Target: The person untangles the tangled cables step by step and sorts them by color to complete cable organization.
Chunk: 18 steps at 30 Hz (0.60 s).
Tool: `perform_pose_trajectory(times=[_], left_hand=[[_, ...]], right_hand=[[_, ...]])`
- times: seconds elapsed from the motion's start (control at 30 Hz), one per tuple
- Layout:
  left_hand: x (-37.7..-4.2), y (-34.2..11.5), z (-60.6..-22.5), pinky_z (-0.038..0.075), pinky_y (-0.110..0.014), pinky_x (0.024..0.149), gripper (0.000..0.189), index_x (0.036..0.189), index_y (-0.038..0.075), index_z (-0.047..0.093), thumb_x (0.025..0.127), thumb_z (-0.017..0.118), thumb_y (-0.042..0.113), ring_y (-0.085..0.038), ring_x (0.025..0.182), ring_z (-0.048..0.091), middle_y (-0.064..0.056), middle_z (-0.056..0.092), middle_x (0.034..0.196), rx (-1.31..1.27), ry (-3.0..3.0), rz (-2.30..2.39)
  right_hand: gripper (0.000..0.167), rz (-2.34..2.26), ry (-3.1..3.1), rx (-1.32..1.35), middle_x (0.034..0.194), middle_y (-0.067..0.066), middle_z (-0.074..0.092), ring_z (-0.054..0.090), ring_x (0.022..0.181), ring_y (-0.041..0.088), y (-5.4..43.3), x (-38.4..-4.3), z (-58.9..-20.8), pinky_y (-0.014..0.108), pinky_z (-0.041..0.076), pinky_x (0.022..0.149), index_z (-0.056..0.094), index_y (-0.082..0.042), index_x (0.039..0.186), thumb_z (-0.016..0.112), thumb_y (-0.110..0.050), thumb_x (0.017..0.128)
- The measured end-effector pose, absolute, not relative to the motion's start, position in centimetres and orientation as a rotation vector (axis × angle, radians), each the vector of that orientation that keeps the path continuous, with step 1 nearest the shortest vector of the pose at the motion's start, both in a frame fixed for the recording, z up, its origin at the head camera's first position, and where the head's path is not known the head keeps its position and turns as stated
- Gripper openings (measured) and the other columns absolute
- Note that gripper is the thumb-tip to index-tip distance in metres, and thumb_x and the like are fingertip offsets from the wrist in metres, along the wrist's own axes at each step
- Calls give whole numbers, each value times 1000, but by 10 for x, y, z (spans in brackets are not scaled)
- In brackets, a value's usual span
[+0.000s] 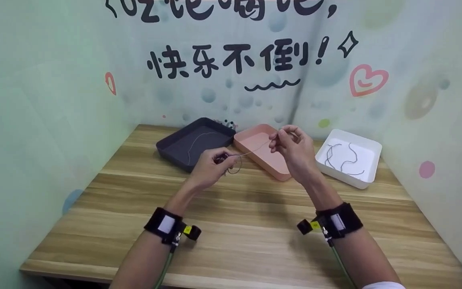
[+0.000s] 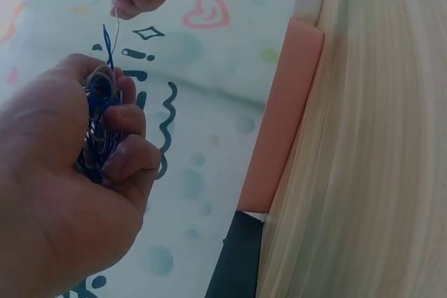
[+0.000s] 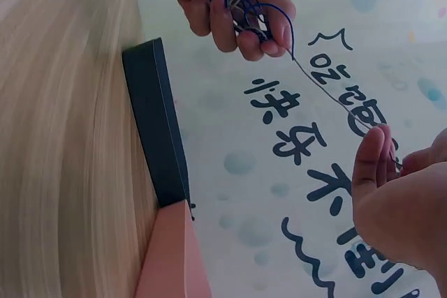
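My left hand (image 1: 211,167) grips a tangled bundle of blue and whitish string (image 2: 100,130), fingers curled round it, above the table in front of the dark tray. Out of the bundle runs one thin pale strand (image 3: 325,90), drawn fairly straight across to my right hand (image 1: 298,151). The right thumb and fingertips pinch that strand, held higher than the bundle and over the pink tray. A loose blue loop (image 3: 288,22) hangs out beside the left fingers. Part of the bundle is hidden inside the left palm.
A dark tray (image 1: 167,153) at the back left holds one pale string (image 1: 191,149). Beside it stands a pink tray (image 1: 251,157), partly behind the right hand. At the right, a white tray (image 1: 341,176) holds several dark strings (image 1: 355,154). A printed curtain (image 1: 223,100) closes off the back.
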<state>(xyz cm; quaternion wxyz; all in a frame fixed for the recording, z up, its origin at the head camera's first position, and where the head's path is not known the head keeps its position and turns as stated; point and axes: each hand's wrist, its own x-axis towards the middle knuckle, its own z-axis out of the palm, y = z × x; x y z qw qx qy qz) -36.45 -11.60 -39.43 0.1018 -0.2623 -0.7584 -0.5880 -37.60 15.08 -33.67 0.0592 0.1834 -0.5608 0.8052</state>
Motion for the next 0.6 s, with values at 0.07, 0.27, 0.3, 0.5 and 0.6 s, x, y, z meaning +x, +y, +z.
perform_pose_trajectory(times=[0.07, 0.27, 0.3, 0.5, 0.6], left_hand=[[-365, -117, -395, 58, -24, 64, 18, 103, 10, 80, 112, 73, 23, -18, 70, 66, -10, 73, 89, -749, -2270, -1655], [-365, -119, -395, 58, -22, 62, 20, 102, 9, 79, 111, 73, 25, -14, 66, 70, -7, 75, 86, -733, -2321, -1460], [-365, -119, -395, 57, -21, 61, 20, 102, 8, 79, 111, 73, 24, -12, 65, 70, -7, 76, 85, -732, -2325, -1439], [-366, -120, -397, 57, -22, 64, 19, 107, 8, 79, 109, 78, 27, -8, 70, 70, -9, 79, 93, -700, -2340, -1394], [-365, -121, -396, 59, -23, 70, 23, 112, 10, 79, 104, 85, 31, -11, 80, 72, -9, 81, 102, -690, -2360, -1419]], right_hand=[[5, 2277, -1829, 623, 99, 8, 79, 75, 83, 16, 155, -376, -336, 26, 66, 75, 64, 1, 118, 61, -2, 115], [10, 1416, -2223, 878, 100, 16, 81, 74, 82, 15, 165, -371, -329, 20, 62, 75, 78, 3, 111, 70, 3, 105], [10, 1257, -2255, 925, 99, 16, 81, 73, 82, 15, 166, -370, -329, 19, 60, 75, 80, 2, 109, 71, 4, 104], [11, 747, -2318, 1069, 97, 11, 81, 72, 84, 22, 168, -365, -328, 35, 61, 75, 83, -1, 104, 75, 7, 101], [9, 716, -2343, 1029, 103, 13, 77, 74, 91, 26, 168, -363, -328, 42, 65, 79, 80, 0, 104, 73, 5, 104]])
